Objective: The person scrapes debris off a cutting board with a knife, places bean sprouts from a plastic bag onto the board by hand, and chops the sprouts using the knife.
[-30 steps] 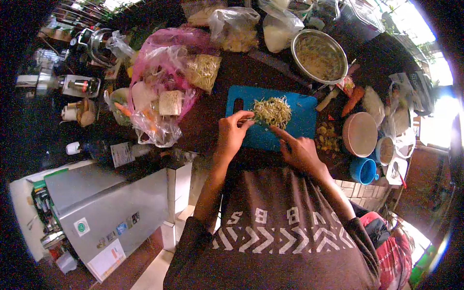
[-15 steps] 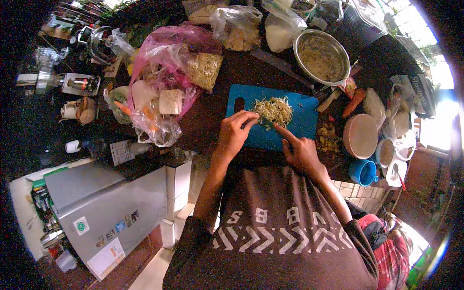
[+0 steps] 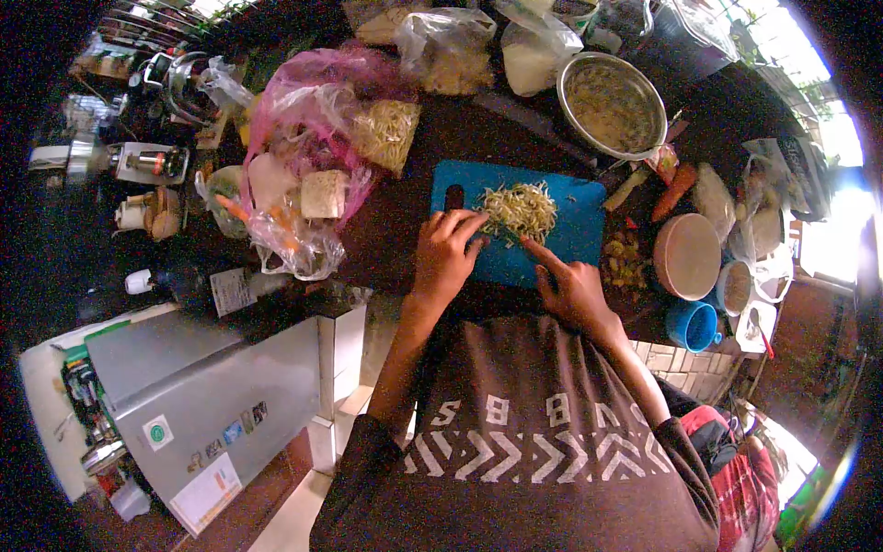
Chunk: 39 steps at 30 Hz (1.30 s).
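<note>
A heap of bean sprouts (image 3: pixel 522 210) lies on a blue cutting board (image 3: pixel 575 248). My left hand (image 3: pixel 445 253) is at the heap's left edge, fingers stretched over the board and thumb apart below them; its fingertips touch or nearly touch the sprouts. At the heap's lower edge, my right hand (image 3: pixel 572 287) has its index finger extended and the other fingers curled. It seems to grip a knife (image 3: pixel 506 235), of which only a thin dark strip shows between the hands; the handle is hidden in the palm.
Left of the board is a pink plastic bag (image 3: pixel 308 69) with bagged sprouts (image 3: pixel 386 133) and a pale block (image 3: pixel 324 194). A metal bowl (image 3: pixel 613 106) of batter stands behind. At right are a carrot (image 3: pixel 674 191), a pink bowl (image 3: pixel 687 258) and a blue cup (image 3: pixel 692 326).
My left hand has shifted slightly left and its fingers have opened out from a pinch near the sprouts. My right hand has hardly moved.
</note>
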Tool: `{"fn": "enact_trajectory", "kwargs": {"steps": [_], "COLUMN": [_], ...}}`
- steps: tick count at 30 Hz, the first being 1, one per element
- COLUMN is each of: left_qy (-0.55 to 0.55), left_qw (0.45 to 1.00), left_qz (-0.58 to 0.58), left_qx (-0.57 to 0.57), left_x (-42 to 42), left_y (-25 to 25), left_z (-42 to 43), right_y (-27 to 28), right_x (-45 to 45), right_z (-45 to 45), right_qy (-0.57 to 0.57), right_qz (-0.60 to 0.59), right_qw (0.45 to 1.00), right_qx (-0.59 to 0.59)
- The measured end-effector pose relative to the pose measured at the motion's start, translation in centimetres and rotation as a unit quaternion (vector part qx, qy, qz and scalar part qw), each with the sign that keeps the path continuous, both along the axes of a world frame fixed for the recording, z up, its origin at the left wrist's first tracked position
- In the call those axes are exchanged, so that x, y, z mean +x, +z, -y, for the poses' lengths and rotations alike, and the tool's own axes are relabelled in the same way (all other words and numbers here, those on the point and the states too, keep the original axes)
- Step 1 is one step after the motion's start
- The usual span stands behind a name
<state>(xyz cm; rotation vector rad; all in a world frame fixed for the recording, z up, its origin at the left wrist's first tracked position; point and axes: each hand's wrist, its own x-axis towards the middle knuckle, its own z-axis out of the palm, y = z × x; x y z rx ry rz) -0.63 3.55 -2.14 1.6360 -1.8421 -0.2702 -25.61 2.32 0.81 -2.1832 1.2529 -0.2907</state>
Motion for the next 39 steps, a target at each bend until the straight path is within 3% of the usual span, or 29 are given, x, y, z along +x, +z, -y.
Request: {"fn": "enact_trajectory", "kwargs": {"steps": [8, 11, 13, 22, 28, 39], "left_qy": [-0.031, 0.019, 0.03, 0.036, 0.01, -0.002], "left_qw": [0.999, 0.998, 0.999, 0.986, 0.998, 0.998], "left_qz": [0.006, -0.067, 0.029, 0.151, 0.053, 0.043], "left_qx": [0.001, -0.008, 0.032, 0.064, 0.041, 0.035], "left_x": [0.4, 0.1, 0.8, 0.3, 0.1, 0.5], "left_y": [-2.4, -0.5, 0.3, -0.8, -0.6, 0.2], "left_z": [0.5, 0.2, -0.3, -0.7, 0.3, 0.7], "right_y": [-0.1, 0.4, 0.8, 0.1, 0.4, 0.5], "right_x": [-0.1, -0.2, -0.2, 0.1, 0.2, 0.3], "right_z": [0.3, 0.3, 0.2, 0.2, 0.2, 0.2], "right_qy": [0.004, 0.0, -0.007, 0.002, -0.004, -0.004], "right_qz": [-0.018, -0.029, -0.018, -0.009, -0.026, -0.028], "right_qw": [1.0, 1.0, 1.0, 1.0, 1.0, 1.0], "right_qx": [0.0, -0.001, 0.001, -0.014, -0.012, -0.007]}}
